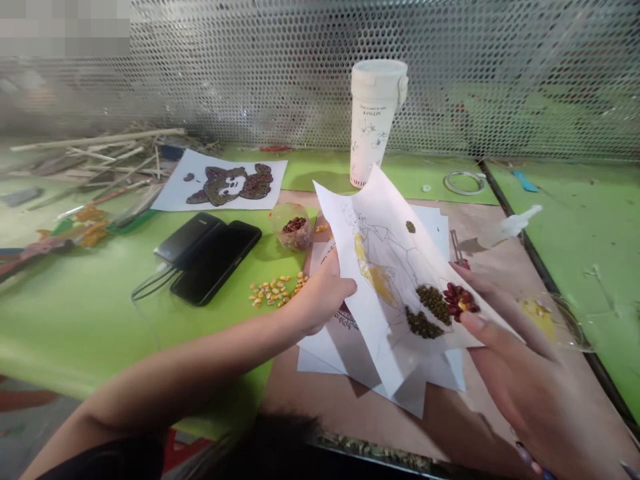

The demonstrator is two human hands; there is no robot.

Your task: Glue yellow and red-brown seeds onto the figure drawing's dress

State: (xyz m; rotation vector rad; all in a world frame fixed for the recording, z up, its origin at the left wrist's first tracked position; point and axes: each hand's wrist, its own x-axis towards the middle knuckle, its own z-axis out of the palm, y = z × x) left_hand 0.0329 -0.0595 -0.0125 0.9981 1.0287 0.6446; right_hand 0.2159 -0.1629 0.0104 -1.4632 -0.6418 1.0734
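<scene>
While my right hand (pixel 525 367), half closed, pinches the sheet (pixel 373 333), its thumb could dislodge the red beans (pixel 453 297) alongside. Left hand (pixel 325 297), curled tighter, grips the opposite edge; tilt may shed green beans (pixel 434 304) between hands. Corn (pixel 273 292) just past left wrist: a brush could scatter it.

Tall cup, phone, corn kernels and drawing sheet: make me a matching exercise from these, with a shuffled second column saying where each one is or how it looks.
Column one
1. Tall cup
2. Phone
3. Corn kernels
4. Drawing sheet

Column two
A. Black, lying beside a power bank
B. Held up between the left hand and the right hand
C. White, standing upright in front of the perforated screen
D. Yellow, scattered loose near the left forearm

Right pairs: 1-C, 2-A, 3-D, 4-B
</scene>
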